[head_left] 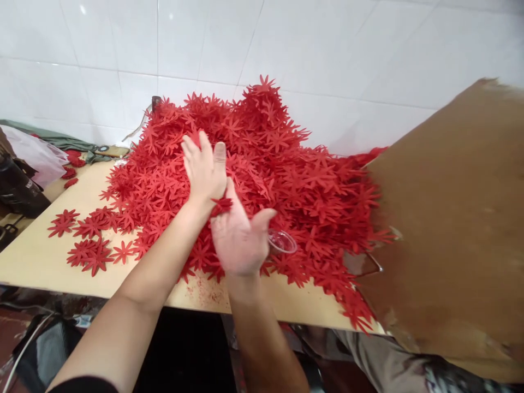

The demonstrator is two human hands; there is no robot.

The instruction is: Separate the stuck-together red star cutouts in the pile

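A big heap of red flower-shaped cutouts (262,153) covers the middle of a pale wooden table (36,256). My left hand (203,168) lies on the heap, fingers stretched out and close together, thumb up. Just below it my right hand (239,237) shows its back, thumb out to the right. Its fingers pinch a small bunch of red cutouts (221,206) at the left wrist's side. A few single cutouts (88,254) lie spread flat on the table to the left.
A clear plastic cup (282,241) lies in the heap by my right thumb. A large brown cardboard sheet (450,218) leans over the table's right side, with a metal clip (374,263) at its edge. A black bag (18,188) and pink cloth (39,155) sit far left. White tiled wall behind.
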